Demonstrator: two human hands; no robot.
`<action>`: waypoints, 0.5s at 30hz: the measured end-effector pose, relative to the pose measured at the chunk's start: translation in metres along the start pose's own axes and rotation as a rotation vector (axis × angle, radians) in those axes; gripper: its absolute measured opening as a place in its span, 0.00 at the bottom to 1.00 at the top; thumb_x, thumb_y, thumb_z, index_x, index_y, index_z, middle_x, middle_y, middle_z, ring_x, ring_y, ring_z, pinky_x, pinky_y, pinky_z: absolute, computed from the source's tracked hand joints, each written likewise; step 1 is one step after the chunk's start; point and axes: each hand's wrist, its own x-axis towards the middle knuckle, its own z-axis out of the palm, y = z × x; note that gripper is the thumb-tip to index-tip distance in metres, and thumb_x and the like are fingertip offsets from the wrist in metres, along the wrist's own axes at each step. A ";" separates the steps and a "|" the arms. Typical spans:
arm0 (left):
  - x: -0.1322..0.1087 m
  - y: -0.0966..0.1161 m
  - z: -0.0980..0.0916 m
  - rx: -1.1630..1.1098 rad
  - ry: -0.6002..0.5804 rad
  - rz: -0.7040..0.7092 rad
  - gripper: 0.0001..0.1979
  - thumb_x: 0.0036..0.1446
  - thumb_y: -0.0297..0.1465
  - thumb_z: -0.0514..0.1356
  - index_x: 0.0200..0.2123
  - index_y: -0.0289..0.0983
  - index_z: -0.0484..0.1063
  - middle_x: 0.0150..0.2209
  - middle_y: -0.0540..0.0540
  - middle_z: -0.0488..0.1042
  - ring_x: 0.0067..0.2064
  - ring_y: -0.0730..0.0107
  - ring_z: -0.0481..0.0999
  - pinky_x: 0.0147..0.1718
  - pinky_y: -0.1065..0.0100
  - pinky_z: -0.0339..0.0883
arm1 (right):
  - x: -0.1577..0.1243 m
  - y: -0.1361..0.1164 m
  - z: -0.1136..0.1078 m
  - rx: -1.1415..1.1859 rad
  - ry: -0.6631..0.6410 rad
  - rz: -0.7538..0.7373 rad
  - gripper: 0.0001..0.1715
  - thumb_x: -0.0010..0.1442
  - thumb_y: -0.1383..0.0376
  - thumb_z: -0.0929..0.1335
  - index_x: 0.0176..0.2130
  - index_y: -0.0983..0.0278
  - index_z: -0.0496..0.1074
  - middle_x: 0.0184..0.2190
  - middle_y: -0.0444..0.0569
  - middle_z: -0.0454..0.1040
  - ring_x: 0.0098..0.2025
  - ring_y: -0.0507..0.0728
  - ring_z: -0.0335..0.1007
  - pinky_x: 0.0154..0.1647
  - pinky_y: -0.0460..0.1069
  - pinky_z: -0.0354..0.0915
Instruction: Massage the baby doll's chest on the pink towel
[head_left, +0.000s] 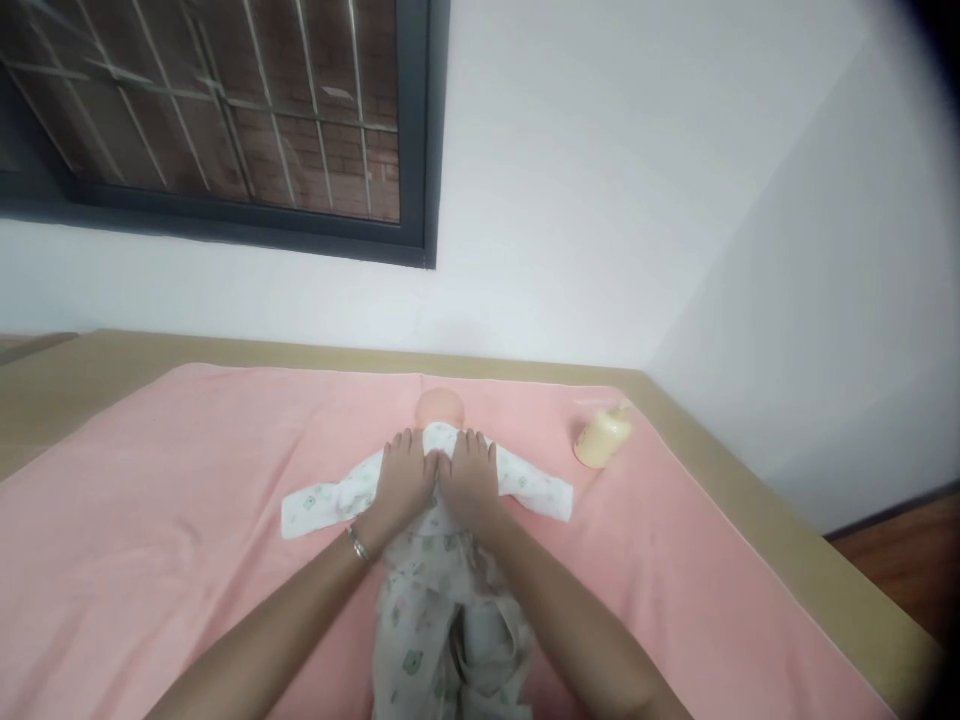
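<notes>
Head view, single frame.

- Doll (441, 408) lies face up on the pink towel (165, 520), mid-table, head toward the far wall. It wears a white printed suit (427, 610).
- Left hand (405, 478): flat, palm down, fingers stretched out, on the left side of the suit's chest. Nothing gripped. Bracelet (358, 545) at the wrist.
- Right hand (471, 478): same posture, touching the left hand, on the right side of the chest. Nothing gripped.
- Both sleeves spread out sideways and look flat. Cannot tell if the doll's arms are inside.
- Judgement: the suit covers the trunk and reaches the neck, so dressing looks largely done. The near leg part gapes loose and looks unfastened.
- Pale yellow bottle (602, 438) lies on the towel, right of the doll and apart from it. Table (787, 540) edge bare beyond.
</notes>
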 end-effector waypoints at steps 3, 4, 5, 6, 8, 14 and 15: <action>-0.027 0.009 0.005 0.017 0.058 0.058 0.29 0.64 0.39 0.41 0.61 0.25 0.55 0.63 0.28 0.54 0.65 0.45 0.51 0.59 0.50 0.48 | 0.037 0.012 -0.012 0.053 -0.268 0.112 0.29 0.68 0.58 0.52 0.50 0.70 0.72 0.49 0.63 0.72 0.54 0.64 0.65 0.57 0.59 0.53; -0.031 0.010 0.004 0.020 0.059 0.066 0.30 0.64 0.40 0.42 0.61 0.25 0.54 0.64 0.28 0.53 0.65 0.45 0.50 0.60 0.50 0.47 | 0.048 0.016 -0.016 0.066 -0.324 0.142 0.31 0.68 0.58 0.50 0.48 0.70 0.73 0.47 0.63 0.73 0.51 0.64 0.68 0.53 0.58 0.58; -0.030 0.011 0.002 0.020 0.049 0.071 0.29 0.64 0.40 0.42 0.61 0.26 0.55 0.63 0.29 0.55 0.65 0.45 0.51 0.59 0.50 0.48 | 0.055 0.020 -0.019 0.076 -0.365 0.168 0.32 0.68 0.58 0.49 0.47 0.71 0.73 0.46 0.63 0.74 0.49 0.64 0.70 0.49 0.56 0.61; -0.025 0.010 -0.002 0.013 0.029 0.065 0.29 0.64 0.40 0.43 0.60 0.26 0.58 0.62 0.29 0.58 0.63 0.45 0.55 0.59 0.50 0.49 | 0.057 0.023 -0.020 0.080 -0.380 0.185 0.33 0.68 0.58 0.49 0.47 0.71 0.74 0.46 0.63 0.74 0.48 0.64 0.70 0.47 0.56 0.62; -0.004 0.004 -0.014 -0.035 -0.057 0.005 0.26 0.64 0.41 0.43 0.54 0.28 0.65 0.55 0.30 0.67 0.57 0.47 0.65 0.55 0.52 0.54 | 0.046 0.022 -0.019 0.057 -0.325 0.157 0.31 0.68 0.59 0.50 0.47 0.71 0.73 0.46 0.63 0.73 0.49 0.65 0.69 0.49 0.57 0.61; 0.048 -0.011 -0.034 -0.219 -0.368 -0.198 0.32 0.65 0.45 0.35 0.38 0.33 0.75 0.42 0.35 0.77 0.42 0.55 0.76 0.41 0.62 0.64 | -0.013 0.004 -0.004 -0.059 0.049 -0.077 0.29 0.66 0.58 0.57 0.58 0.75 0.61 0.59 0.65 0.61 0.61 0.67 0.53 0.62 0.60 0.43; 0.045 -0.009 -0.032 -0.186 -0.338 -0.173 0.31 0.65 0.44 0.36 0.38 0.33 0.74 0.41 0.34 0.77 0.42 0.55 0.76 0.41 0.61 0.63 | -0.008 0.005 -0.005 -0.049 0.015 -0.064 0.28 0.66 0.58 0.56 0.57 0.74 0.63 0.57 0.65 0.63 0.60 0.67 0.55 0.62 0.60 0.44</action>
